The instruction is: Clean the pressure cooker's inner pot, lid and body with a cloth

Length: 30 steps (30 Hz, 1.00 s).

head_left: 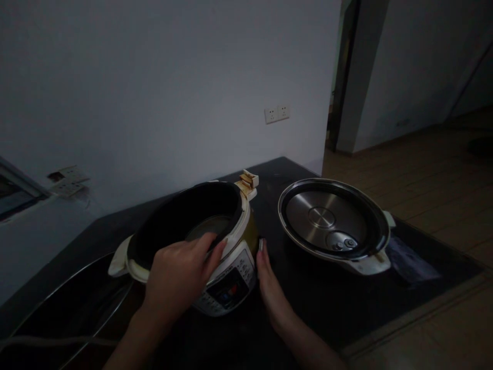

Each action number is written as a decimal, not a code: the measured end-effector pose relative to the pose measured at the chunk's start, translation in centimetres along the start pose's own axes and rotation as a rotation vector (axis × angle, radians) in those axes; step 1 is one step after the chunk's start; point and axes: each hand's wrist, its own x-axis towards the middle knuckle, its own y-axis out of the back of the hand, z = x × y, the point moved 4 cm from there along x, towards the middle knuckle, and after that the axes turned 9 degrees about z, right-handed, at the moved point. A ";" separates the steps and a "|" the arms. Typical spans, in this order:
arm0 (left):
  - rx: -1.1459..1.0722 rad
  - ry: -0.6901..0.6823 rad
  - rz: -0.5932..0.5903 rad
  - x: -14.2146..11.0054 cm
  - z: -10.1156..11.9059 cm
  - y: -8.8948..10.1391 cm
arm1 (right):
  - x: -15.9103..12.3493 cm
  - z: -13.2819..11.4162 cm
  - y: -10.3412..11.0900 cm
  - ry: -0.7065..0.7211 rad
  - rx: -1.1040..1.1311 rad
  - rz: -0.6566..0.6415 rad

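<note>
Cooker: I'm seeing the electric cooker sitting on the dark counter, lidless, and judging it bulky, stiff and fairly heavy.
Inner pot: its dark wall is lining the cooker; I'm expecting a smooth, perhaps slippery surface, with the rim offering the surest hold.
Left hand: it is closing over the near rim, fingers curling around the inner pot's edge.
Right hand: it is lying open along the cooker's right side, fingers straight and together, bracing rather than gripping, I judge.
Side handle: this white lug is sticking out at left, looking better for lifting the body than the control panel.
Lid: it is resting underside-up to the right, apart from the cooker.
</note>
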 end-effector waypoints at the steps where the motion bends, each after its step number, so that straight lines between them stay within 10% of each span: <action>1: -0.017 -0.016 0.016 -0.2 -0.3 -0.1 | -1.3 0.1 -0.3 0.040 0.002 0.000; 6: -0.104 -0.067 0.085 -1.1 -1.5 -0.2 | -4.3 -2.4 -1.9 0.269 0.026 -0.009; 11: -0.176 -0.107 0.121 -1.6 -1.8 0.4 | -0.4 -5.7 -2.5 0.369 0.112 0.052; 19: -0.298 -0.183 0.146 -2.9 -3.4 0.6 | 5.6 -3.1 -0.5 0.095 0.118 0.069; 24: -0.400 -0.181 0.170 -3.0 -4.5 0.9 | 1.1 0.1 0.3 0.034 0.094 0.147; 30: -0.438 -0.212 0.181 -3.2 -4.7 1.2 | -4.2 -2.1 -2.2 0.336 -0.017 0.153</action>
